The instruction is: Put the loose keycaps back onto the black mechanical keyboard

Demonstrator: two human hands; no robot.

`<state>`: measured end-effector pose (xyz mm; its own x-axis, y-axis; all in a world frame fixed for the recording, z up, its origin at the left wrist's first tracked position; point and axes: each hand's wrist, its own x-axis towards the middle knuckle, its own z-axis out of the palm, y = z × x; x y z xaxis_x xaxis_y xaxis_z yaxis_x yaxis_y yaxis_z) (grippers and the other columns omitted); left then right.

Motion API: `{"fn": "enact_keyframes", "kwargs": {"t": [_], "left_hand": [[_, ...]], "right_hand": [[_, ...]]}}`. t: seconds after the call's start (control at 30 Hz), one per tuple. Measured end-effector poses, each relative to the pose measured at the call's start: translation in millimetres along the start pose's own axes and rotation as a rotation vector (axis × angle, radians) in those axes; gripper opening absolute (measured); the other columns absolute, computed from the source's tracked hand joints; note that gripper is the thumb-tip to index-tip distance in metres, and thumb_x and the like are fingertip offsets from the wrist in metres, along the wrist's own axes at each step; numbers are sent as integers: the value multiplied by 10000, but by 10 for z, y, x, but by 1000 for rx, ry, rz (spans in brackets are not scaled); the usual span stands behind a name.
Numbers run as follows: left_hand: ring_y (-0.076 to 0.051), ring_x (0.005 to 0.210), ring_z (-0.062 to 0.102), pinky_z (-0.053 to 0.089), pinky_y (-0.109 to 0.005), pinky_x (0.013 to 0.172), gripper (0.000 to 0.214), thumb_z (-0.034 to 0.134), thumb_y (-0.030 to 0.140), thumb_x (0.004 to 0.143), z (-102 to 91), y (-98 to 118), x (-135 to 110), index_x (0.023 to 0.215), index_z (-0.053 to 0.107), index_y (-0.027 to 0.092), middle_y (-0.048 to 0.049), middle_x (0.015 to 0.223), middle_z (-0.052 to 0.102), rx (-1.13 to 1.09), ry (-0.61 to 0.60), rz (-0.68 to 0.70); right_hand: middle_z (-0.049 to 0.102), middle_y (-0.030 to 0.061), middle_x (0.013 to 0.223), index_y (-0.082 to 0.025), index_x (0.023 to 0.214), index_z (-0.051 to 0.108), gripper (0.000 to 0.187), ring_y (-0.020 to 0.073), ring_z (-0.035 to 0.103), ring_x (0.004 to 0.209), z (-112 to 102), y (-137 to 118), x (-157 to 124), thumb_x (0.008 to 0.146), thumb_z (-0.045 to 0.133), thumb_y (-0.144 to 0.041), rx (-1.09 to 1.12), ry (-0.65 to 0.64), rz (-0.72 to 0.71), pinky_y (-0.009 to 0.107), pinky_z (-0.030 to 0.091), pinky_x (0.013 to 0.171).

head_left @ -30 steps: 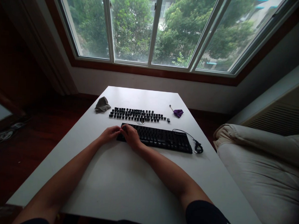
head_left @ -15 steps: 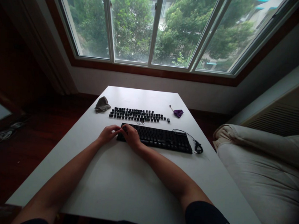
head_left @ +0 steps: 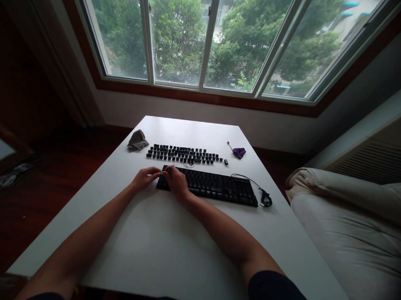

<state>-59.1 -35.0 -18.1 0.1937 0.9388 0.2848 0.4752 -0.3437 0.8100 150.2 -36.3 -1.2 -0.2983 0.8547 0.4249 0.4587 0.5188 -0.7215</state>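
Observation:
A black keyboard (head_left: 212,185) lies on the white table (head_left: 168,255), and my two hands meet over its left end. My left hand (head_left: 146,178) reaches in from the left, thumb and fingers pinched together at the keyboard's edge. Beside it, my right hand (head_left: 176,181) rests over the left keys with its fingers curled in toward the left fingertips. Whatever sits between the fingertips is too small to make out. Behind the keyboard stand rows of loose black keycaps (head_left: 183,154). A thin wire tool (head_left: 189,164) lies between them and the keyboard.
A grey cloth (head_left: 138,140) is at the table's far left. On the far right lie a purple cloth (head_left: 239,153) and a thin stick (head_left: 230,145). The keyboard's bundled cable (head_left: 265,198) sits at its right end. A pale sofa (head_left: 347,229) stands to the right.
Both hands stay at the keyboard's left end. The left fingers have drawn closer together, and the right fingers have shifted slightly. The keyboard and keycaps have not moved.

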Motion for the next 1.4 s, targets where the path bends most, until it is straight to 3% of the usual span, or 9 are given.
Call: {"fn": "enact_keyframes", "kwargs": {"t": [0.27,0.63,0.9,1.23,1.4], "left_hand": [[-229,902,704,547,-333,835,415,632,540,876,-41,-24,16,1053,724,177,-71,974,763,-75,-35,-33],[-242,926,699,557,-360,855,428,650,543,857,-54,-1,10,1055,720,170,-82,1001,759,-100,-58,-15],[-253,962,700,560,-376,884,435,678,521,847,-68,9,6,1094,709,164,-95,1051,754,-152,-43,-18],[-245,951,702,563,-395,893,435,687,511,840,-31,-25,14,1096,696,159,-98,1046,750,-166,-66,-7],[-239,943,703,558,-376,881,415,676,515,847,-26,-57,20,1082,712,175,-86,1037,753,-110,-51,-7]], "right_hand": [[694,30,892,-214,1052,597,299,174,654,778,19,24,3,991,468,-477,51,26,-4,261,436,758],[677,-2,810,-236,1051,594,239,158,615,701,-39,-35,5,950,530,-443,64,-75,19,238,420,669],[649,33,1066,-237,1067,651,198,153,596,859,-27,-33,21,925,582,-357,63,-113,-63,259,456,805],[588,43,1065,-232,1007,696,137,163,580,933,-30,-6,40,893,624,-257,80,-116,-107,281,467,856],[602,43,1078,-242,1033,685,149,174,593,979,1,14,32,928,592,-292,54,-90,-91,290,460,889]]}}
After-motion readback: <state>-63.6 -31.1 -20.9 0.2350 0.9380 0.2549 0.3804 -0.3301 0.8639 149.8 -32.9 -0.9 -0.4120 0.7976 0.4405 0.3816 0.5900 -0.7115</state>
